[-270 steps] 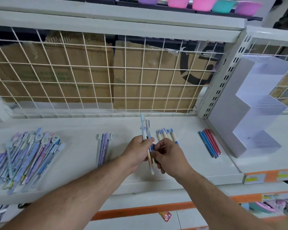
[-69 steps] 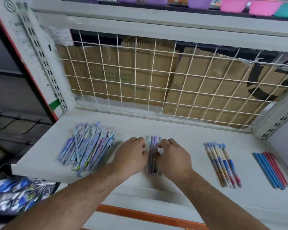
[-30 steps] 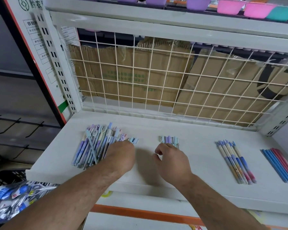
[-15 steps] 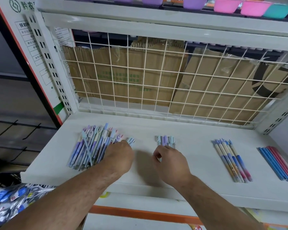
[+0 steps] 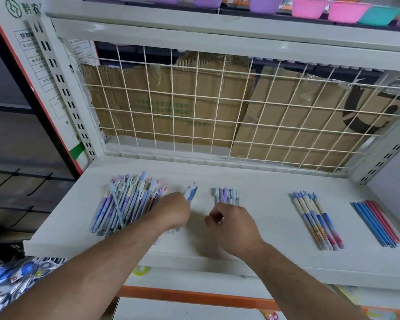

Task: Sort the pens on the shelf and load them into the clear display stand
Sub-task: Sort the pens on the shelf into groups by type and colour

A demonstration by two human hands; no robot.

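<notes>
Blue pens, a few, gripped in the curled left hand on the white shelf, tips toward 12 o'clock. Mixed pile touches that hand at its 9 o'clock. Right hand, fingers curled, covers the near ends of the pastel group; whether it holds any cannot be told. At 3 o'clock: blue-and-cream row, then blue and red row. Wire grid at 12 o'clock.

Both bare forearms reach forward from the lower edge, drawing closer together toward the hands. The left hand lies back upward, its fingers curled round a few pens whose ends poke out past the knuckles. The right hand is just beside it, fingers curled under; whether it holds anything cannot be told.
</notes>
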